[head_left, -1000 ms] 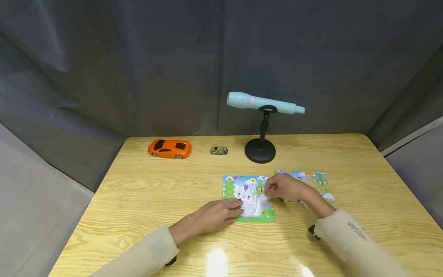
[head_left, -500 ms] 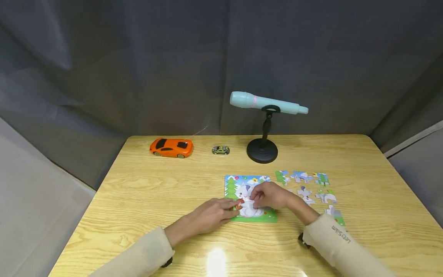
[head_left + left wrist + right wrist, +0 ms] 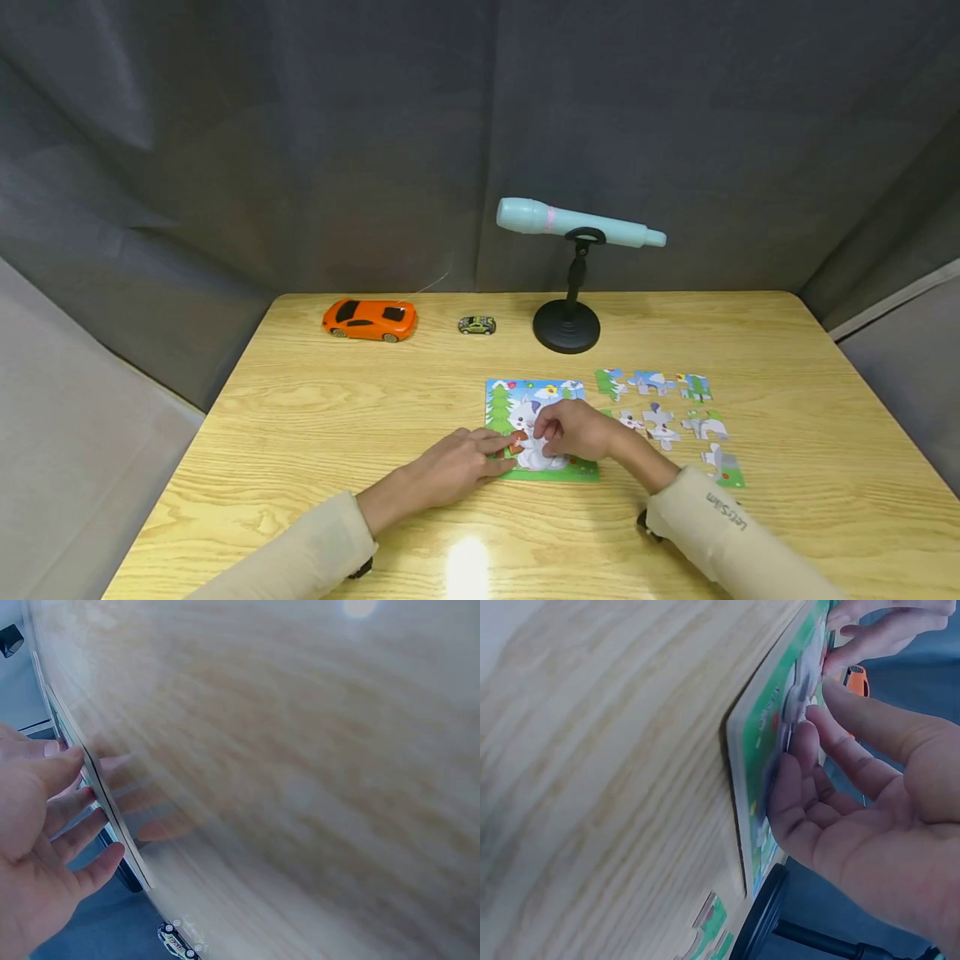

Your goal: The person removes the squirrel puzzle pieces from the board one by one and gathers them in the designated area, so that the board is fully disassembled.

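Puzzle board (image 3: 501, 400): lies flat on the wooden table (image 3: 315, 417), a little right of the middle and in front of the microphone stand; it shows a grey-white animal, a green tree and a blue sky.
Left hand (image 3: 457, 462): rests at the board's left edge with straight, relaxed fingers (image 3: 71, 814) — the tips touch the edge and the picture's surface, and nothing is gripped.
Right hand (image 3: 573, 429): lies over the middle of the board, its fingers (image 3: 802, 780) bent down with the tips pressing on a puzzle piece (image 3: 804, 688) set in the picture; whether the piece is pinched or only pressed cannot be told.
Hands to each other: close together over the board, fingertips near but apart.
Loose pieces (image 3: 660, 408): spread on the table just right of the board — one row at the back, more nearer the person's right sleeve (image 3: 720, 533).
Microphone (image 3: 577, 225): pale blue, lying level in a black stand (image 3: 566, 325) behind the board.
Orange toy car (image 3: 369, 319): at the back left of the table, well apart from the board.
Small toy car (image 3: 476, 325): between the orange car and the stand.
Backdrop: a dark grey curtain (image 3: 300, 125) around the table.
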`<action>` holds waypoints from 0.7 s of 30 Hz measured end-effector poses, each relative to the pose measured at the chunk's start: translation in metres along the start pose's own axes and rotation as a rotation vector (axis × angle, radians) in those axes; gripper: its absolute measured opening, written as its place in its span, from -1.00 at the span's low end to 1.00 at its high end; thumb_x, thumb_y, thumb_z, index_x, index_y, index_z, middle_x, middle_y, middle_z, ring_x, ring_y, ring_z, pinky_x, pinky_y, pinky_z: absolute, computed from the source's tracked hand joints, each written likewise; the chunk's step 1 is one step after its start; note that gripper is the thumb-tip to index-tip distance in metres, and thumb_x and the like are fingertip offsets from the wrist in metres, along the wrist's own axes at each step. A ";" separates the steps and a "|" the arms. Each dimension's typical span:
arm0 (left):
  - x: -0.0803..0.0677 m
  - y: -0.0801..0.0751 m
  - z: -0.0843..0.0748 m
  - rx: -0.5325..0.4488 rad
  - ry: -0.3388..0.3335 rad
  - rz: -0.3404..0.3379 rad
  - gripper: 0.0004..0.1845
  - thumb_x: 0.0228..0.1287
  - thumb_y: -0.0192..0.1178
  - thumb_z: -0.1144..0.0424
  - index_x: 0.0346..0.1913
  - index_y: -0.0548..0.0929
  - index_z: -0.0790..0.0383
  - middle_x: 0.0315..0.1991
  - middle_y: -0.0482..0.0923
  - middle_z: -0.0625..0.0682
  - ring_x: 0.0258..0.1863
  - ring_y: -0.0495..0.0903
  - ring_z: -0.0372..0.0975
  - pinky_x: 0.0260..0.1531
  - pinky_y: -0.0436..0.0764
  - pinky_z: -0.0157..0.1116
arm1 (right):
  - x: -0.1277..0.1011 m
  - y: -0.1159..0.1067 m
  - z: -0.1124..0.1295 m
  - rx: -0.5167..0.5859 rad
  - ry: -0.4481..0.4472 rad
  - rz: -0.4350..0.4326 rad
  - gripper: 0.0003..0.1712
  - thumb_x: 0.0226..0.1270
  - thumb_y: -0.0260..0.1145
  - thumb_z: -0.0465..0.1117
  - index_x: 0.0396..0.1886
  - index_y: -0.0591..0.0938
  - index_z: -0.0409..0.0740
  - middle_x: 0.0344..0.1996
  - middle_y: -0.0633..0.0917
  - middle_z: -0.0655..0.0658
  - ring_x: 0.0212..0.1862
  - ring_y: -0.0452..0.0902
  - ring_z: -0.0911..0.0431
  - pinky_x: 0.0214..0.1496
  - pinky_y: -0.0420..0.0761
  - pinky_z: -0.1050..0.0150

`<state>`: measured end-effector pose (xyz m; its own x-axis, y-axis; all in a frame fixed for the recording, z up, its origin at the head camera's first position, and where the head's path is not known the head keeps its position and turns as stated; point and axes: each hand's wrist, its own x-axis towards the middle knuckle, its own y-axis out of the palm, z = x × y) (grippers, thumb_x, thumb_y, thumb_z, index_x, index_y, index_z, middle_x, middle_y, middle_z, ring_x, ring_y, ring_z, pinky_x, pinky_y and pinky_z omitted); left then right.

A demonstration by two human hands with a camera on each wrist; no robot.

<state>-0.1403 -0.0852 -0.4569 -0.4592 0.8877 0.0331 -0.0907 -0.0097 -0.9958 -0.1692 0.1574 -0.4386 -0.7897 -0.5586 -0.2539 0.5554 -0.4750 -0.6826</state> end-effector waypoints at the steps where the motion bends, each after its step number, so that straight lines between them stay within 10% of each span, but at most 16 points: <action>1: 0.000 0.000 0.000 -0.002 0.002 -0.008 -0.67 0.37 0.08 0.09 0.16 0.60 -0.12 0.29 0.44 -0.02 0.21 0.50 -0.21 -0.03 0.61 -0.27 | 0.000 0.000 0.000 0.001 0.001 -0.001 -0.91 0.17 0.34 -0.37 -0.31 0.63 -0.20 -0.48 0.55 -0.02 -0.44 0.36 0.21 -0.40 0.40 0.40; 21: 0.002 0.000 -0.001 -0.017 0.002 -0.039 -0.68 0.34 0.11 0.11 0.12 0.62 -0.12 0.28 0.44 -0.02 0.15 0.54 -0.25 -0.13 0.62 -0.31 | -0.006 -0.003 -0.002 0.087 -0.034 0.049 -0.87 0.30 0.17 -0.43 -0.24 0.60 -0.20 -0.54 0.51 -0.03 -0.58 0.26 0.23 -0.46 0.35 0.42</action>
<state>-0.1403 -0.0832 -0.4573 -0.4542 0.8880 0.0718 -0.0934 0.0327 -0.9951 -0.1667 0.1633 -0.4364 -0.7521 -0.6051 -0.2610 0.6153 -0.5029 -0.6070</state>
